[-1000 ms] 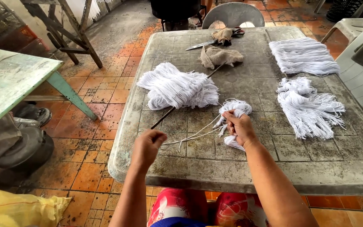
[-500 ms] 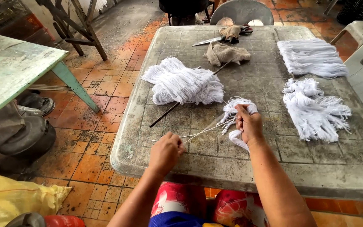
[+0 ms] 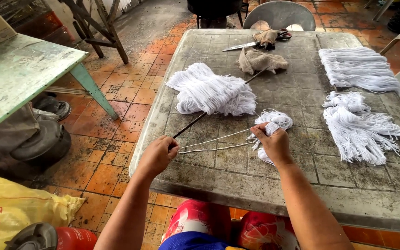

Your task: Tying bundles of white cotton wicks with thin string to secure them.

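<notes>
My right hand (image 3: 274,143) grips a small bundle of white yarn (image 3: 274,121) on the grey table (image 3: 274,185). My left hand (image 3: 159,155) pinches the ends of yarn strands (image 3: 214,143) that stretch taut from the bundle to the left. A big heap of white yarn (image 3: 211,92) lies just beyond, over a thin dark stick (image 3: 195,121).
Two more yarn piles lie at the right: a tied one (image 3: 359,122) and a flat one (image 3: 357,67). Scissors (image 3: 251,44) and a beige cloth (image 3: 260,60) sit at the far end. A green table (image 3: 24,74), a yellow sack (image 3: 19,208) and a grey chair (image 3: 278,16) stand around.
My left hand has pulled the strands leftward, away from the bundle, so they are now stretched out. My right hand has stayed on the bundle.
</notes>
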